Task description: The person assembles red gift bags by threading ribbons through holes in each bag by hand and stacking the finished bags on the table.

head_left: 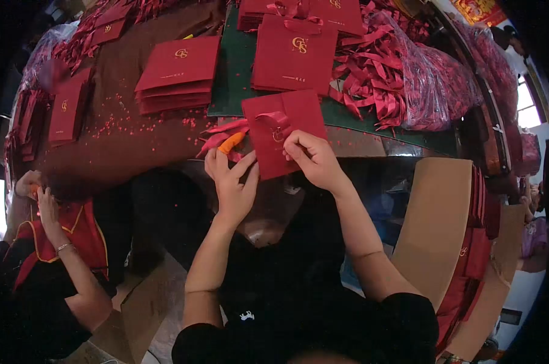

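Observation:
A red paper bag (268, 161) with a gold logo is tilted at the table's near edge, between my hands. My left hand (230, 182) is at its lower left side, with an orange cover on one finger; the fingers are apart and the thumb side meets the bag's edge. My right hand (314, 159) lies over the bag's right side, its fingers pinched together near a red ribbon (273, 118) that loops across the bag's front. What the pinch holds is too small to tell. Loose red ribbons (217, 138) lie just left of the bag.
Stacks of red bags stand at the left (180, 64) and behind (295, 54). A plastic bag (438, 85) of red ribbons is at the right. Below it is a cardboard box (432, 224). A co-worker's hands (44, 203) are at the far left.

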The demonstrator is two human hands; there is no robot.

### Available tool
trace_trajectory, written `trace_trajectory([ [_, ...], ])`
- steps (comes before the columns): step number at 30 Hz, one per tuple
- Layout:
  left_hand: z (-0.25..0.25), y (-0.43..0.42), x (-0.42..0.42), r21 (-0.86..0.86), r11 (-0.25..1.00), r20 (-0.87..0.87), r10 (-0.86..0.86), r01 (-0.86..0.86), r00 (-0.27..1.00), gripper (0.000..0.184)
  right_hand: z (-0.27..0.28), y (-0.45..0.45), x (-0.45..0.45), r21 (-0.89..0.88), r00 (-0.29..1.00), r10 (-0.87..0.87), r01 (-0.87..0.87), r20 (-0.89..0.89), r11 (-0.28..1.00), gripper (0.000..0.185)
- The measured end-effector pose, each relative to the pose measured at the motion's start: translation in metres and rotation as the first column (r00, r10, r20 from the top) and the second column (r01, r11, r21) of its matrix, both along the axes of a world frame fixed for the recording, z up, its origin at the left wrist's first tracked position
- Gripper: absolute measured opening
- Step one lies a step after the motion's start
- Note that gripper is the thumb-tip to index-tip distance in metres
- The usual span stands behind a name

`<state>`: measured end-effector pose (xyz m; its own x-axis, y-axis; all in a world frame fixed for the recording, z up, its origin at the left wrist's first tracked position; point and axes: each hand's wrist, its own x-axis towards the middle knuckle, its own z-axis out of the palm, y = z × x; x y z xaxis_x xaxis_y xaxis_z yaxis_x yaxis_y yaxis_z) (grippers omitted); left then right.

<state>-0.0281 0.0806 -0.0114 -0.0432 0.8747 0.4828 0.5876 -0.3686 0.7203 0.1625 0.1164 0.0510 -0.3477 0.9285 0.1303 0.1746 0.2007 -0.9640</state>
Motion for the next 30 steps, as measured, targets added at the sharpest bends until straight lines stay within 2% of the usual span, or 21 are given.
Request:
trace_trajectory([
  [2,0.0,0.0,-0.001,0.007,1.0,0.017,0.002,-0.003,1.0,0.027,0.002,0.001,-0.002,0.236,0.981,-0.014,-0.032,0.192,0.971,0.012],
  [3,0.001,0.001,-0.001,0.0,1.0,0.004,-0.003,0.003,1.0,0.027,0.003,0.001,-0.003,0.238,0.981,-0.015,-0.032,0.191,0.971,0.012],
  [5,0.002,0.002,-0.001,-0.005,1.0,-0.009,-0.009,0.008,1.0,0.027,0.006,0.0,-0.007,0.393,0.94,-0.036,-0.107,0.339,0.913,0.011],
  [13,0.0,0.002,-0.001,0.027,1.0,0.038,-0.004,0.003,0.999,0.027,-0.001,-0.001,-0.018,0.548,0.908,-0.148,-0.102,0.393,0.83,0.014],
  [15,-0.001,0.002,-0.001,0.025,1.0,0.045,-0.006,0.005,0.999,0.027,-0.003,0.001,-0.018,0.625,0.887,-0.17,-0.156,0.429,0.765,0.014],
  [21,0.002,0.003,-0.001,0.065,0.998,0.002,-0.009,0.009,1.0,0.027,-0.01,0.001,-0.017,0.692,0.854,-0.181,-0.252,0.488,0.677,0.01],
  [22,0.007,0.003,-0.002,0.048,0.998,-0.017,-0.026,0.027,1.0,0.026,-0.005,-0.002,-0.019,0.671,0.814,-0.225,-0.248,0.535,0.699,0.007],
  [24,0.006,0.005,-0.007,0.116,0.989,-0.089,-0.079,0.089,0.993,0.025,-0.01,0.0,-0.017,0.711,0.847,-0.168,-0.297,0.504,0.637,0.007],
  [25,0.0,0.004,-0.001,0.114,0.994,-0.01,0.004,-0.003,1.0,0.025,-0.012,0.0,-0.017,0.635,0.798,-0.165,-0.315,0.579,0.705,0.009],
  [27,-0.002,0.003,-0.001,0.174,0.985,-0.009,-0.01,0.012,1.0,0.023,-0.009,-0.003,-0.021,0.658,0.806,-0.197,-0.286,0.558,0.696,0.013],
  [28,-0.006,0.003,-0.004,0.119,0.993,-0.081,-0.017,0.027,0.997,0.026,-0.018,0.0,-0.022,0.631,0.799,-0.176,-0.296,0.575,0.717,0.012],
  [30,0.002,0.0,-0.005,0.018,1.0,-0.109,-0.003,0.005,0.994,0.027,-0.012,0.001,-0.022,0.557,0.784,-0.127,-0.307,0.608,0.772,0.012],
])
